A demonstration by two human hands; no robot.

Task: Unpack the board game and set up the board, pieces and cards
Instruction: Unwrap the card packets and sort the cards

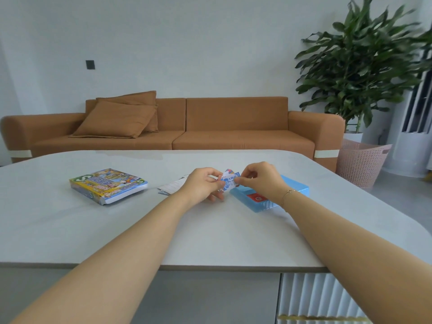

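The table (210, 230) carries everything in play, with a sofa (187, 127) and a plant (364, 66) behind it taking no part. On the table's left side lies the box (108, 185), its colourful printed face up and one end looking open; it sits well apart from the hands. Right of centre is a blue tray (294, 188), flat on the table, with a red card (257, 197) showing inside it. A pale sheet (173, 187), perhaps the rules, lies flat between box and tray, partly hidden by the left hand.

Both hands meet just above the table, beside the tray's near-left corner. The left hand (205, 183) and the right hand (259, 178) hold a small packet (229, 181), blue and white with print on it, raised off the surface. The fingers of each hand are curled and pinch the packet at opposite edges; whether it is a wrapped deck or a bag of pieces is too small to tell.

The step in hand looks like opening this packet, so unpacking is under way and no board is laid out yet. The next move calls for a firm pinch on both sides and a controlled pull apart, kept low over the table so the contents do not scatter, then laying them out beside the tray.
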